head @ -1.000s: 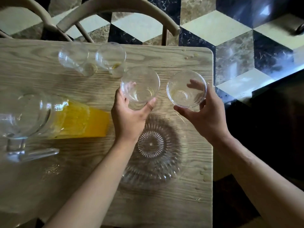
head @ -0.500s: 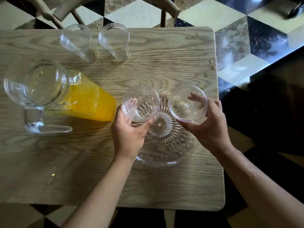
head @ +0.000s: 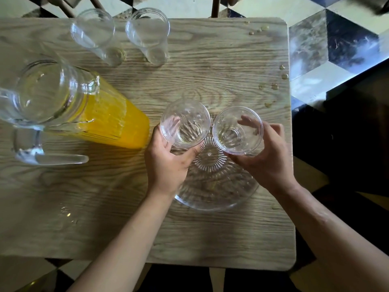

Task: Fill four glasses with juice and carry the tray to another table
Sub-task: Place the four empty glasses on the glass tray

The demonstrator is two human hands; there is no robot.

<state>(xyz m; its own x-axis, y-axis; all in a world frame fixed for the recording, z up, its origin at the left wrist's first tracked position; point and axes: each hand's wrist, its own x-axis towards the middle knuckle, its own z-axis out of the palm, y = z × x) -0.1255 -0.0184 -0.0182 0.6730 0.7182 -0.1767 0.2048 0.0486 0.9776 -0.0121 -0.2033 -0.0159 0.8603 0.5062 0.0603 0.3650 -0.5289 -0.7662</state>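
Observation:
My left hand (head: 166, 163) grips an empty clear glass (head: 185, 125), and my right hand (head: 267, 161) grips a second empty glass (head: 237, 130). Both glasses are side by side over the far part of a round ribbed glass tray (head: 214, 197) lying on the wooden table (head: 210, 239). I cannot tell whether they touch the tray. Two more empty glasses (head: 93, 30) (head: 148, 28) stand at the table's far edge. A glass pitcher (head: 69, 108) with orange juice stands at the left, its handle toward me.
Small juice drops (head: 273, 86) dot the table near its right edge, and a wet patch (head: 67, 213) lies at the near left. Chair backs (head: 214, 7) show beyond the far edge. Patterned tile floor (head: 336, 39) surrounds the table.
Both hands have brought their glasses from the bare tabletop beyond the tray back toward me, over the tray's far part. The view has shifted so the table sits higher in frame.

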